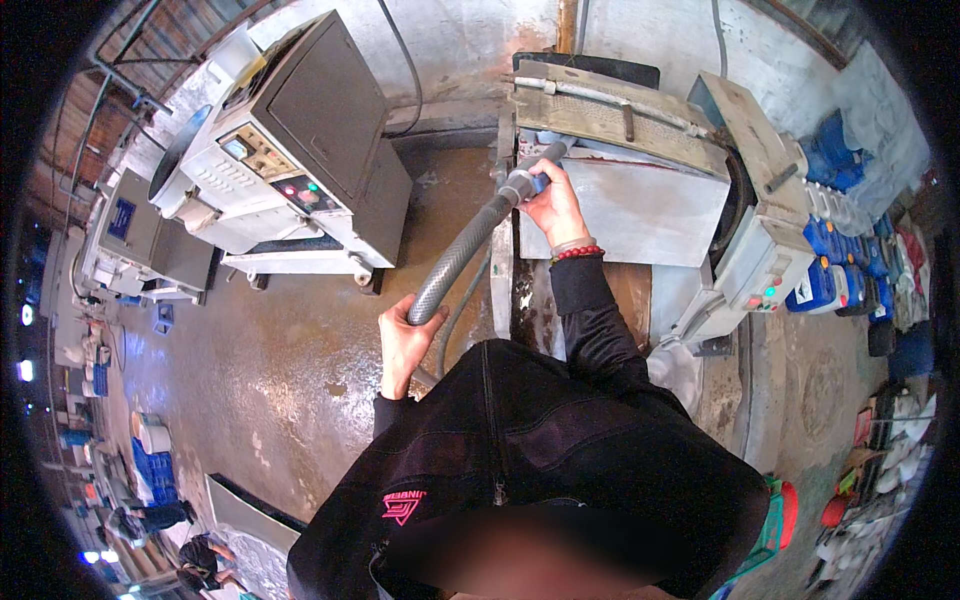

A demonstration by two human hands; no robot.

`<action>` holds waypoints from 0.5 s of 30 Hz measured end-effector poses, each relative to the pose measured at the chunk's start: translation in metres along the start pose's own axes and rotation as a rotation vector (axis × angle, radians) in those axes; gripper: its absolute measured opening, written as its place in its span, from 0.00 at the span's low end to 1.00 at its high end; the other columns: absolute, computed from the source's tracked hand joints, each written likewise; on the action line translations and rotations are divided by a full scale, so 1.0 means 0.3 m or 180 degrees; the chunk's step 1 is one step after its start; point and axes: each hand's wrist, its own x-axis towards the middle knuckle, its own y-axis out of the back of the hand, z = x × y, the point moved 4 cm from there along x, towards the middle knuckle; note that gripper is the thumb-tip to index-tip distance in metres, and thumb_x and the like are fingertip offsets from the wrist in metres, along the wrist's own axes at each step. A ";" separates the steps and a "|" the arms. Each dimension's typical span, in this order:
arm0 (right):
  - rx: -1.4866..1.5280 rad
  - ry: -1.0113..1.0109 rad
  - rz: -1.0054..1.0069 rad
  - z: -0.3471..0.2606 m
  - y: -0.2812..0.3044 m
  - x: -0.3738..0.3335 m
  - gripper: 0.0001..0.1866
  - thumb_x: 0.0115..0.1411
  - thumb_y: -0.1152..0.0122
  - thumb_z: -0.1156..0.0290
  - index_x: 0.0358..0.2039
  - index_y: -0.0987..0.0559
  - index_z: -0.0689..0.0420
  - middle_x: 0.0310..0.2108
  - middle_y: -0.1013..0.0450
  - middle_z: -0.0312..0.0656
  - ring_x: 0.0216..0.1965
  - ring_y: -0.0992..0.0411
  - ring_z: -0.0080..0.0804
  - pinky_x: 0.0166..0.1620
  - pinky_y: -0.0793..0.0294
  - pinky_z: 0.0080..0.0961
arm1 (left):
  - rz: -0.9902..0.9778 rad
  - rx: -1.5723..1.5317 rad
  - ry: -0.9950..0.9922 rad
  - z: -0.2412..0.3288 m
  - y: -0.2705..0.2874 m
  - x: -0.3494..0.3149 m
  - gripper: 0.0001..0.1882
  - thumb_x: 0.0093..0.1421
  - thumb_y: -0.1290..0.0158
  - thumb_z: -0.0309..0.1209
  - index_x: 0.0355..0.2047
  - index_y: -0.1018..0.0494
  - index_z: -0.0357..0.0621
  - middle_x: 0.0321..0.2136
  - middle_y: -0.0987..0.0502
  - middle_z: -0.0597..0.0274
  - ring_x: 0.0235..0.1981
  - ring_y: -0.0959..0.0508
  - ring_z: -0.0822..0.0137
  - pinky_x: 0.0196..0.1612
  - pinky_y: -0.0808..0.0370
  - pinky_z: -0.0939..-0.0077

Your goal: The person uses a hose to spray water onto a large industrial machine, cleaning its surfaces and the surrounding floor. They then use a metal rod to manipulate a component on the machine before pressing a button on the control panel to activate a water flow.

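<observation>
A thick grey reinforced hose (458, 255) runs slantwise between my two hands. My left hand (404, 338) is wrapped round its lower length. Near the upper end, my right hand (553, 205) grips the hose at a grey coupling (519, 186) with a bit of blue beside it. Past the coupling, a narrower dark pipe end (556, 152) points toward the opening of a large pale machine (640, 205). Whether that end touches the machine, I cannot tell. Red beads circle my right wrist.
A grey-and-white machine cabinet (325, 130) with buttons stands at the left on a wet floor (250, 370). To the right are a control box (770, 275) and blue jugs (822, 285). A thinner hose (462, 318) hangs beside me. Another person (205, 560) is at the lower left.
</observation>
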 end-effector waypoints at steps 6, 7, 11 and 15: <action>0.0107 0.0030 0.0094 -0.017 -0.020 -0.026 0.08 0.44 0.46 0.74 0.28 0.31 0.57 0.25 0.33 0.38 0.29 0.32 0.31 0.33 0.30 0.32 | -0.0010 0.0077 -0.0003 0.001 -0.012 0.004 0.12 0.45 0.41 0.32 0.21 0.29 0.35 0.11 0.36 0.66 0.16 0.39 0.78 0.21 0.38 0.79; 0.0125 0.0067 0.0142 -0.018 -0.023 -0.028 0.09 0.44 0.46 0.74 0.28 0.31 0.57 0.25 0.33 0.38 0.29 0.32 0.31 0.34 0.30 0.32 | 0.0002 0.0090 -0.0022 0.002 -0.013 0.003 0.12 0.45 0.41 0.32 0.20 0.29 0.35 0.11 0.36 0.66 0.16 0.39 0.78 0.20 0.39 0.79; 0.0122 0.0086 0.0185 -0.030 -0.039 -0.055 0.09 0.44 0.46 0.74 0.29 0.31 0.57 0.26 0.33 0.38 0.30 0.32 0.32 0.35 0.30 0.32 | 0.0049 0.0069 -0.0064 0.007 -0.019 -0.002 0.12 0.44 0.41 0.32 0.20 0.29 0.35 0.11 0.36 0.66 0.16 0.39 0.78 0.20 0.38 0.79; 0.0102 0.0084 0.0154 -0.036 -0.040 -0.064 0.10 0.44 0.46 0.73 0.30 0.32 0.57 0.27 0.33 0.39 0.31 0.32 0.33 0.36 0.30 0.34 | 0.0039 0.0062 -0.0027 -0.002 -0.022 -0.004 0.12 0.44 0.41 0.32 0.20 0.29 0.35 0.11 0.35 0.66 0.16 0.39 0.78 0.20 0.38 0.79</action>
